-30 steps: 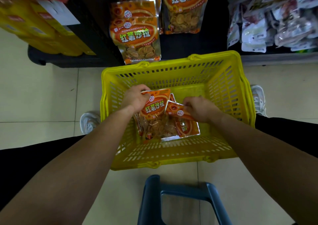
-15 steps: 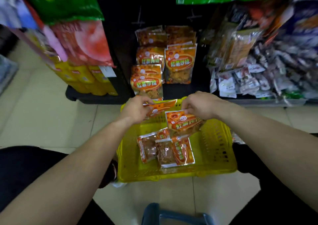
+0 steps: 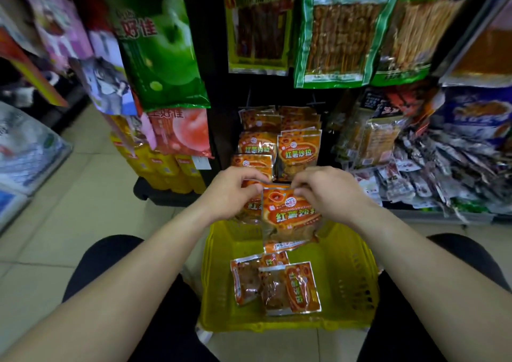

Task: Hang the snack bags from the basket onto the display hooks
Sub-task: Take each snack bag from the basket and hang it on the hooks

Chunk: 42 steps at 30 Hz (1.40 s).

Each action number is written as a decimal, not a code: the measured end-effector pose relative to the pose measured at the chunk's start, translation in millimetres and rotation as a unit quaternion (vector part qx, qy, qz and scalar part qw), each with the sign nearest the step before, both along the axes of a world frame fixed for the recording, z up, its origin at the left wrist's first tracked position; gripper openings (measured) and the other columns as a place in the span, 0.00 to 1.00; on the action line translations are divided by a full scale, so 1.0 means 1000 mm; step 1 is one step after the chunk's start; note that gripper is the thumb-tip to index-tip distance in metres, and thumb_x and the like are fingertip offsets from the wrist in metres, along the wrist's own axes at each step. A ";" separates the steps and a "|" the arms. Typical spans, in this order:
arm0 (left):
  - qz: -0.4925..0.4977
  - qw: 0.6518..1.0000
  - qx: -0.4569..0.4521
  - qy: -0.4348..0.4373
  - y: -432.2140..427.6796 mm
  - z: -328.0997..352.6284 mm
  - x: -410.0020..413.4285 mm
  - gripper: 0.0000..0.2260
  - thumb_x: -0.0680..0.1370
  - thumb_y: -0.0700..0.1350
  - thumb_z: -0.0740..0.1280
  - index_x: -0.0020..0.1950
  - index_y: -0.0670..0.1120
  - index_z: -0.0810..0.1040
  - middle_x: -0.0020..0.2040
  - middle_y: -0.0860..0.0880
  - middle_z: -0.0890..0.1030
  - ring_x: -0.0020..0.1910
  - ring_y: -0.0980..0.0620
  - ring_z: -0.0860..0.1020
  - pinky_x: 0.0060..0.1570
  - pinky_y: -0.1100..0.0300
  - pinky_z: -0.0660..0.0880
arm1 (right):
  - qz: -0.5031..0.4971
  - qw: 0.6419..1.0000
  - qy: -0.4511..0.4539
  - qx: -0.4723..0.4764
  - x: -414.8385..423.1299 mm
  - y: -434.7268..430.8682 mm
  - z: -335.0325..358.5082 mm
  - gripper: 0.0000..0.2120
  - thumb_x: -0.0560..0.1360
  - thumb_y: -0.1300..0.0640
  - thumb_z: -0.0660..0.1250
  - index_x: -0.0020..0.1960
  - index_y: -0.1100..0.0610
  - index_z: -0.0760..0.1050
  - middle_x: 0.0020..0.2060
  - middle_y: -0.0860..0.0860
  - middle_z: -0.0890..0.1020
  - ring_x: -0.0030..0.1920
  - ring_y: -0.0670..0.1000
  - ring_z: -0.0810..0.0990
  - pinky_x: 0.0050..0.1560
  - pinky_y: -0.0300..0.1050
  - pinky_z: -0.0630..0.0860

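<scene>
Head: left hand (image 3: 230, 195), right hand (image 3: 329, 192) pinch snack bags (image 3: 291, 217) above basket (image 3: 346, 278).

Left hand (image 3: 230, 195) and right hand (image 3: 329, 195) pinch orange snack bags (image 3: 289, 217) above the yellow basket (image 3: 352, 264) — more lie inside.

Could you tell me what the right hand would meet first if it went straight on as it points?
Probably the front orange foil snack bag hanging on the black rack; the right hand points at it, though depth is unclear.

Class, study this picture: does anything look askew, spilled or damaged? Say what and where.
Nothing looks spilled or torn. The snack bags in the yellow basket lie overlapped, one turned sideways.
</scene>
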<state>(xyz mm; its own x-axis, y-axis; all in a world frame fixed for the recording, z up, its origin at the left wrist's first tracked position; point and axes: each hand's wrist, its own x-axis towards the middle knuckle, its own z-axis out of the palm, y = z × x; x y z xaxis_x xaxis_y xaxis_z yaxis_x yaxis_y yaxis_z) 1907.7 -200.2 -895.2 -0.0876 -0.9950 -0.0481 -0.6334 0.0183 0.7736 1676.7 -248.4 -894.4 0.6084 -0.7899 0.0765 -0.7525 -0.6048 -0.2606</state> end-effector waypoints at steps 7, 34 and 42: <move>0.039 0.999 0.018 0.027 -0.008 -0.014 -0.010 0.07 0.82 0.46 0.64 0.56 0.54 0.82 0.55 0.56 0.82 0.55 0.56 0.79 0.52 0.55 0.78 | -0.062 0.997 -0.042 0.035 0.003 -0.021 -0.011 0.02 0.77 0.46 0.67 0.47 0.42 0.77 0.48 0.41 0.82 0.50 0.48 0.79 0.42 0.44 0.71; 0.131 0.982 -0.032 0.135 -0.028 -0.004 -0.013 0.12 0.79 0.41 0.71 0.57 0.57 0.80 0.55 0.54 0.82 0.52 0.55 0.82 0.41 0.60 0.83 | -0.109 0.971 -0.180 0.116 -0.002 -0.050 -0.007 0.09 0.72 0.45 0.74 0.42 0.46 0.74 0.44 0.45 0.81 0.49 0.52 0.79 0.48 0.52 0.77; 0.125 0.979 -0.029 0.157 -0.026 -0.005 -0.015 0.17 0.77 0.39 0.72 0.60 0.58 0.78 0.57 0.55 0.81 0.54 0.55 0.82 0.43 0.59 0.83 | -0.121 0.967 -0.189 0.121 -0.002 -0.050 -0.005 0.14 0.69 0.46 0.77 0.40 0.47 0.72 0.43 0.46 0.81 0.46 0.52 0.79 0.46 0.55 0.79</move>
<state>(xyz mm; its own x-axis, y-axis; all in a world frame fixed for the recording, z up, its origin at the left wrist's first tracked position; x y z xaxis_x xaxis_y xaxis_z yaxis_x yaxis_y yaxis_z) 1892.8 -225.8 -900.0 0.1571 -0.9876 0.0004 -0.3552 -0.0561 0.9331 1674.4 -298.1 -899.8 0.3679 -0.9284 0.0530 -0.6880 -0.3100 -0.6562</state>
